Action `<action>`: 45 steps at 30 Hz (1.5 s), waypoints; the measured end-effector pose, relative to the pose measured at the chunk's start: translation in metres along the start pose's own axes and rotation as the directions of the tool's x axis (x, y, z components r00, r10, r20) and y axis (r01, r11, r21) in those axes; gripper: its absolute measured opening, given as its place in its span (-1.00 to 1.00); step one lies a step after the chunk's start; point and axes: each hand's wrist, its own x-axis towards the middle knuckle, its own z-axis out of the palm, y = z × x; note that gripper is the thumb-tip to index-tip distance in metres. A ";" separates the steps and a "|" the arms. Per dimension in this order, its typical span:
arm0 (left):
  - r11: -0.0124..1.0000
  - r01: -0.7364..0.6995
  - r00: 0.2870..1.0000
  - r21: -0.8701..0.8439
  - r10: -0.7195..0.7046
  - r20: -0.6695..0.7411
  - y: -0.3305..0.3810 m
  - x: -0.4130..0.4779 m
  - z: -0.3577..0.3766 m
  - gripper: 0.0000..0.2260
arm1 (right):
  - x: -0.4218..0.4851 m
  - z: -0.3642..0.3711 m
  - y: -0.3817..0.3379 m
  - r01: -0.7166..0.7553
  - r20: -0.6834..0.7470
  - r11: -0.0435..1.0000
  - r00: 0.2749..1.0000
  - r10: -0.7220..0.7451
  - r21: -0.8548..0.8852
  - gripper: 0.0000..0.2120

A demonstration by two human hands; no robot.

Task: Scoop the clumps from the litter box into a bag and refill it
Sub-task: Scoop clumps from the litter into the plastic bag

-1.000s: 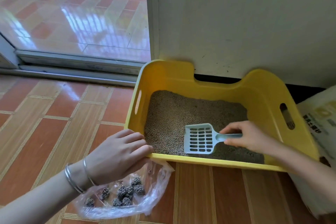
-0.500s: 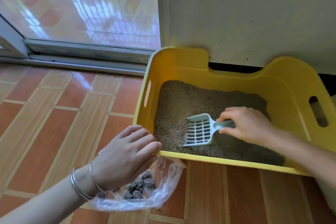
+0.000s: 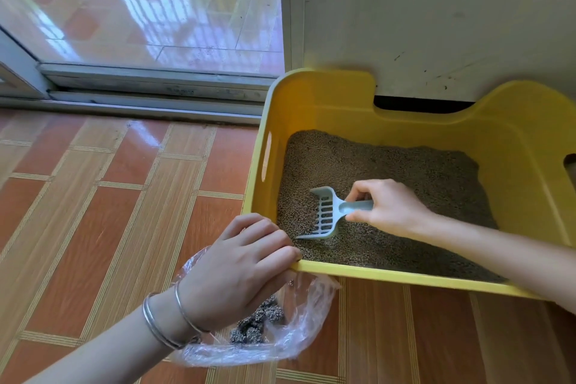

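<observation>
A yellow litter box stands on the tiled floor against the wall, filled with grey-brown litter. My right hand grips the handle of a pale blue slotted scoop, tipped on its edge with its front dug into the litter near the box's front left corner. My left hand rests at that corner's rim and holds the mouth of a clear plastic bag lying on the floor. Several dark grey clumps sit inside the bag, partly hidden by my wrist.
A sliding door track runs along the back left, with glossy tiles beyond it. A white wall stands right behind the box. Red and tan floor tiles spread to the left and in front.
The scoop has tipped from lying flat to standing on its edge and has pushed left into the litter. My left hand stayed at the box corner with the bag.
</observation>
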 end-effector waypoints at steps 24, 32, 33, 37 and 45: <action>0.998 0.045 0.997 0.039 -0.043 -0.066 0.005 -0.002 0.004 -0.81 | -0.007 -0.020 0.016 0.013 -0.060 0.874 0.998 0.018 0.486 -0.83; 0.997 0.034 0.999 0.069 -0.034 0.002 0.005 0.001 -0.004 -0.73 | -0.013 -0.049 0.050 -0.099 -0.193 0.983 0.973 0.129 0.157 -0.86; 0.997 0.017 0.999 0.074 -0.019 0.035 0.004 0.002 -0.006 -0.71 | -0.015 -0.055 0.056 -0.124 -0.207 0.981 0.966 0.153 0.146 -0.85; 0.997 -0.012 0.995 0.081 0.004 0.103 0.002 0.005 -0.015 -0.66 | -0.024 -0.073 0.071 -0.209 -0.187 0.976 0.958 0.216 0.057 -0.88; 0.996 -0.061 0.994 0.062 0.055 0.095 -0.006 0.017 -0.013 -0.65 | 0.004 -0.065 0.062 -0.290 -0.154 0.955 0.949 0.277 -0.069 -0.89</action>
